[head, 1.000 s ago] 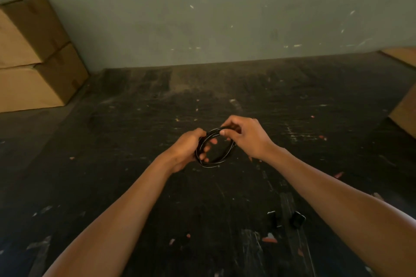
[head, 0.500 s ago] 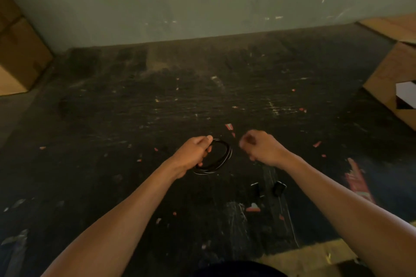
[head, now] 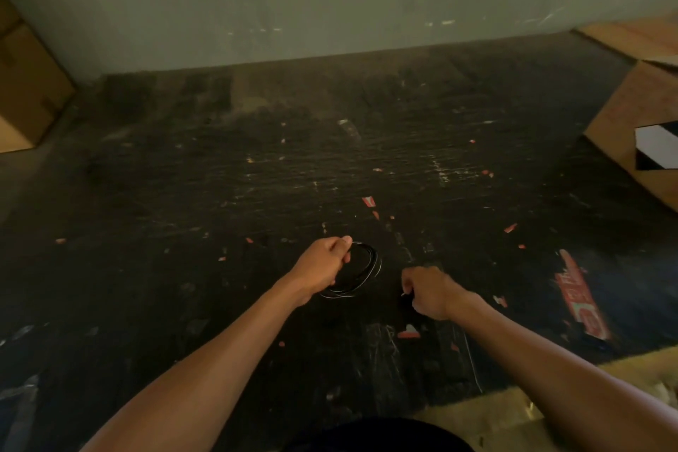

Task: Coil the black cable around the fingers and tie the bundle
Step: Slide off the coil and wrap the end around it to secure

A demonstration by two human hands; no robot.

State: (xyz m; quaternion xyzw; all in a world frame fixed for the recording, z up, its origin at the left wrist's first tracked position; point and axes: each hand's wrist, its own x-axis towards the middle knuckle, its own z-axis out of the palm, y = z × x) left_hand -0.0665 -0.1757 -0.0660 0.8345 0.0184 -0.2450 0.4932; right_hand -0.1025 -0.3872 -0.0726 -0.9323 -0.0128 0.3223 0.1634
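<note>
1. The left hand (head: 323, 266) is closed on the coiled black cable (head: 361, 270), which hangs as a loop at its 3 o'clock, above the dark bench (head: 257, 176).
2. The right hand (head: 429, 292) is curled narrow, down near the bench at 4 o'clock of the coil; whether it pinches anything I cannot tell.
3. Judged step: fetching a tie.
4. Keep the left pinch firm so the turns stay stacked.
5. Bring the tie across the loop beside the left fingers (head: 345, 249), then cinch snugly.
</note>
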